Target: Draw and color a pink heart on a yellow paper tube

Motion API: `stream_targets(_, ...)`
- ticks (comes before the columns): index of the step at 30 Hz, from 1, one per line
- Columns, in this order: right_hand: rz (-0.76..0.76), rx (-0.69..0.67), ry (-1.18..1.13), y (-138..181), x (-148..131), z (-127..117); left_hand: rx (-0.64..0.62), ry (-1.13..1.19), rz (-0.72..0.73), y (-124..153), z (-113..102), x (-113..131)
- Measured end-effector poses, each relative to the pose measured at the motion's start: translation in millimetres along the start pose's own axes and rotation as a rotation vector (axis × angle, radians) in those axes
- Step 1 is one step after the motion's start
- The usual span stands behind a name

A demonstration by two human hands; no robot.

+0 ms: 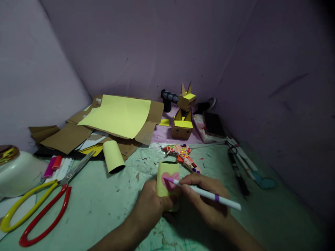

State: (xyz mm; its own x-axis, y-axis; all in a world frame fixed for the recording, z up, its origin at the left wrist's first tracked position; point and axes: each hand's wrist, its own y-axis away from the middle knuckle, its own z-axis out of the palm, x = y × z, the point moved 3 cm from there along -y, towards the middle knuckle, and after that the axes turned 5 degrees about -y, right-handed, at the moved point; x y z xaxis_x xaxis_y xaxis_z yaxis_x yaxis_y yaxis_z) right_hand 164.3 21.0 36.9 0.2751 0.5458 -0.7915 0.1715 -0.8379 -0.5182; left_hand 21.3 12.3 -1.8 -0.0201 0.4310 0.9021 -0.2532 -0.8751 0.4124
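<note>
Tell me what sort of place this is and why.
Probably a paper-craft workspace: scissors lie at the left, a yellow sheet tops piled cardboard, and the right hand holds a purple marker to a pink heart on a yellow tube.

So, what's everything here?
Held tube: 1, yellow, pink heart, centre
Marker: 1, white-purple, at heart
Other tube: 1, yellow, left
Scissors: 1, red-yellow handles, left
Capped markers: several, red, magenta, white, left
Vessel: 1, white, left edge
Cardboard: several, brown, back left
Paper sheet: 1, yellow, on cardboard
Eared boxes: 2, brown-yellow, back centre
Patterned piece: 1, multicoloured, centre
Unclear item: 1, black, back
Phone: 1, dark, back right
Packet: 1, patterned, under phone
Pens: several, black, white, right
Table: 1, green, beneath
Left hand: 1, around tube
Right hand: 1, on marker
</note>
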Motion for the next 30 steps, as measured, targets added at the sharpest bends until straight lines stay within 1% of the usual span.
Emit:
stream_targets(3, -0.007, -0.025, 0.005, -1, 0, 1, 0.007, -0.003, 0.023, 0, -2, 0)
stream_targets(5, 0.007, -0.027, -0.008, 0, 1, 1, 0.018, -0.019, 0.009, 0, -2, -1)
stream_targets(9, 0.029, 0.026, -0.027, 1, 3, 0, 0.007, -0.009, -0.034, -4, -2, -5)
stream_targets(13, -0.034, -0.015, -0.034, 0, -1, 0, 0.004, 0.009, 0.035, -6, -4, -7)
stream_targets(15, -0.046, -0.025, -0.032, 0, -1, 1, 0.006, 0.026, 0.029, -7, -4, -8)
stream_targets(18, 0.011, 0.033, -0.020, 1, 2, 0, 0.008, 0.031, -0.029, -6, -3, -9)
stream_targets(21, 0.066, 0.079, -0.024, 2, 6, -1, 0.022, 0.048, -0.035, -6, -2, -8)
stream_targets(25, 0.031, 0.054, -0.016, 0, 5, -2, 0.014, 0.078, -0.010, -5, -2, -8)
stream_targets(30, 0.036, 0.041, -0.007, 0, 4, -3, 0.009, 0.088, -0.008, -7, -4, -12)
